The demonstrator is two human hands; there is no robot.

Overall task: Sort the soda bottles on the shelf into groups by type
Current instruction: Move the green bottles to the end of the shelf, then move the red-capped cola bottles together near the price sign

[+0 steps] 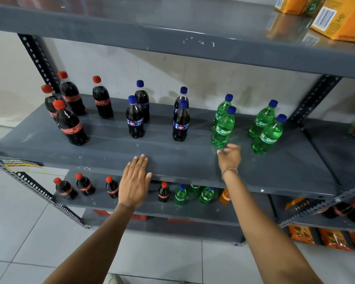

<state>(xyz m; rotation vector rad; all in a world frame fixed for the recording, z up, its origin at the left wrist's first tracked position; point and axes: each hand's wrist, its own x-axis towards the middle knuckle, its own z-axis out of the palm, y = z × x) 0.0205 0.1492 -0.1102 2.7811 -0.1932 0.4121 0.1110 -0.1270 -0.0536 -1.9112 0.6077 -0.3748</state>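
Twelve soda bottles stand upright on the grey shelf point(111, 148) ahead of your fingers, already gathered by kind: four red-capped cola bottles point(71, 125) far off to the left of your left fingers, four dark bottles with blue caps and blue labels point(134, 119) just beyond and between your two hands, and four green Sprite bottles point(223, 128) beyond and to the right of your right fingers. Your left hand point(134, 181) lies flat, palm down, on the front edge of the shelf, fingers point(140, 162) straight and close together, holding nothing. Your right hand point(229, 156) hovers above the shelf, loosely spread and empty, its fingertips point(221, 151) just short of the base of the nearest Sprite bottle, apart from it. The sort on this shelf looks close to done; what seems left is tidying. Each kind stands in two separated pairs, so consider closing the gaps. If you move that nearest Sprite bottle, wrap your right fingers around its labelled middle, not the cap, and slide or lift it towards the green pair further right of your fingers. Keep the left hand braced where it is. Move slowly: a second green bottle stands right behind it and could topple.
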